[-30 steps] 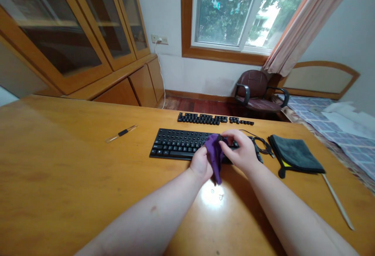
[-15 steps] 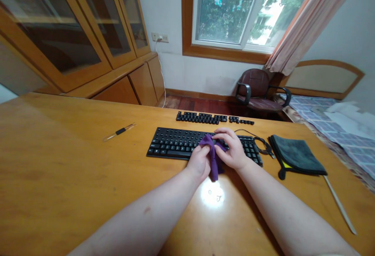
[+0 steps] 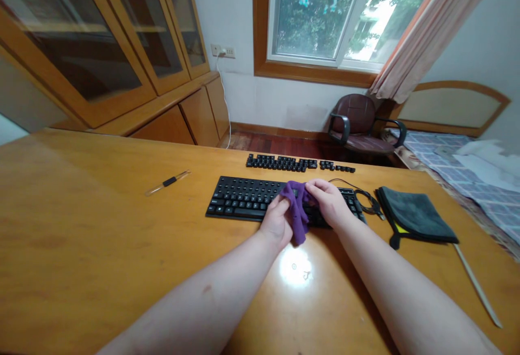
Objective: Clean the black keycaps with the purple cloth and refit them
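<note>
A black keyboard [image 3: 244, 198] lies on the wooden table [image 3: 101, 225]. My left hand [image 3: 275, 221] is closed on a small purple cloth [image 3: 298, 211] held over the keyboard's front edge. My right hand [image 3: 332, 203] is curled with its fingers pinched into the same cloth from the right; whatever small thing it may grip inside the cloth is hidden. Both hands meet over the keyboard's right half.
A row of loose black keycaps [image 3: 298, 164] lies behind the keyboard. A folded dark grey cloth [image 3: 416, 216] and a coiled cable [image 3: 368, 202] lie right. A thin brush or pen [image 3: 167, 183] lies left, a pale stick [image 3: 477, 286] far right. An office chair [image 3: 357, 125] stands beyond.
Both hands stay together on the purple cloth, shifting slightly; the right hand's fingers moved a little over the cloth. The view has drifted a little.
</note>
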Action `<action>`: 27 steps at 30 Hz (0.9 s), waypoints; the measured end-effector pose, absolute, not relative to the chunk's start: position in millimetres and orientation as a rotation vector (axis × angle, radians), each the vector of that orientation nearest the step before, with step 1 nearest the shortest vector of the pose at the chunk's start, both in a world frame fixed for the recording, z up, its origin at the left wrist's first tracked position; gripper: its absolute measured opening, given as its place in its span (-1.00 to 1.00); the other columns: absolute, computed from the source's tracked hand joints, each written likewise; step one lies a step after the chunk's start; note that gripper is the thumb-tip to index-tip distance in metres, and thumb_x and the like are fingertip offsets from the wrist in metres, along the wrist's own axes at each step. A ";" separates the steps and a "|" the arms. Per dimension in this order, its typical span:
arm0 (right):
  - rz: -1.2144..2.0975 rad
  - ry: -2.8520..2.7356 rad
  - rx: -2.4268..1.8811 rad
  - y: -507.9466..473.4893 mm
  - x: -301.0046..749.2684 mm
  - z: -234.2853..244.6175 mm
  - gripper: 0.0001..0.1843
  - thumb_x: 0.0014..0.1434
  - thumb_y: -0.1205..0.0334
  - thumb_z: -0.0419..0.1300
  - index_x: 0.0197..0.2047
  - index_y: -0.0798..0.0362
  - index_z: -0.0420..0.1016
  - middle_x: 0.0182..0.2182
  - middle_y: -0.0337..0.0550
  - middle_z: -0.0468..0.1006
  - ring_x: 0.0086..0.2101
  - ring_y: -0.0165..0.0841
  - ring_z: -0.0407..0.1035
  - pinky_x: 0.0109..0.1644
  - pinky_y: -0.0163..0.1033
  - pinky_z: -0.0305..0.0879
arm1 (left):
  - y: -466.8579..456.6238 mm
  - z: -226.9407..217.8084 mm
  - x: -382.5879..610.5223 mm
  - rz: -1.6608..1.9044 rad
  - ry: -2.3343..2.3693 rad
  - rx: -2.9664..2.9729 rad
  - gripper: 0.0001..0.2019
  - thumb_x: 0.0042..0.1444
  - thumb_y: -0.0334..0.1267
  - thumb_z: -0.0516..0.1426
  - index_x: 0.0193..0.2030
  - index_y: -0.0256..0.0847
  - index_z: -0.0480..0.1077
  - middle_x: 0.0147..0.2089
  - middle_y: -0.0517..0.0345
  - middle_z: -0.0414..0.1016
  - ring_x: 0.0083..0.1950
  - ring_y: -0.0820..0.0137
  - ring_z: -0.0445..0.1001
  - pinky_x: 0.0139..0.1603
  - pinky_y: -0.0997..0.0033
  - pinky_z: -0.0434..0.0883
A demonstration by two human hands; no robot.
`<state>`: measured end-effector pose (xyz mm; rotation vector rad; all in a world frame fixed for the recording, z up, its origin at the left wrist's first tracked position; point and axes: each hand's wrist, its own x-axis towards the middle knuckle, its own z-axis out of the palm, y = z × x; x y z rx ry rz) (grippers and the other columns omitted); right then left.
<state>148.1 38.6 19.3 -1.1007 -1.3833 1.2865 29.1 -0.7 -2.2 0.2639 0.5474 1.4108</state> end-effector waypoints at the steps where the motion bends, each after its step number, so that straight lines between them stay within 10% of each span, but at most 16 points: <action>1: 1.291 -1.301 -1.073 35.2 145.9 17.1 -0.66 0.01 -0.01 0.21 -0.57 0.06 0.29 -0.70 -0.37 0.21 -0.64 -0.50 0.08 -0.56 -0.35 0.01 | -1.1 -2.4 29.4 1.418 0.551 0.273 -0.70 -0.10 -0.25 0.26 -0.18 -0.24 0.43 -0.25 0.11 0.55 -0.21 0.37 0.49 -0.06 0.36 0.34; 13: 1.296 -1.186 -1.010 3.7 134.3 -1.2 -0.62 -0.06 0.12 0.29 -0.13 0.00 0.48 -0.55 -0.26 0.47 -0.67 -0.49 0.17 -0.62 -0.33 0.13 | -4.2 0.2 30.2 1.397 0.632 0.286 -0.69 -0.12 -0.24 0.26 -0.19 -0.19 0.38 -0.43 0.20 0.49 -0.47 0.45 0.44 -0.37 0.44 0.36; 20: 0.971 -1.430 -1.003 13.0 140.6 -2.5 -0.72 -0.04 0.19 0.31 -0.18 -0.07 0.56 -0.28 -0.17 0.51 -0.24 -0.30 0.39 -0.13 -0.16 0.34 | -3.0 -3.7 30.5 1.389 0.609 0.312 -0.73 -0.17 -0.30 0.30 -0.27 -0.25 0.44 -0.33 0.13 0.55 -0.28 0.40 0.51 -0.12 0.41 0.36; 27: 0.851 -1.484 -0.971 14.1 143.3 -2.1 -0.82 -0.05 0.23 0.31 -0.29 -0.08 0.59 -0.31 -0.17 0.48 -0.23 -0.30 0.37 -0.09 -0.14 0.31 | -2.4 -3.2 29.4 1.385 0.630 0.421 -0.71 -0.19 -0.25 0.33 -0.28 -0.30 0.48 -0.32 0.08 0.56 -0.26 0.36 0.51 -0.11 0.41 0.35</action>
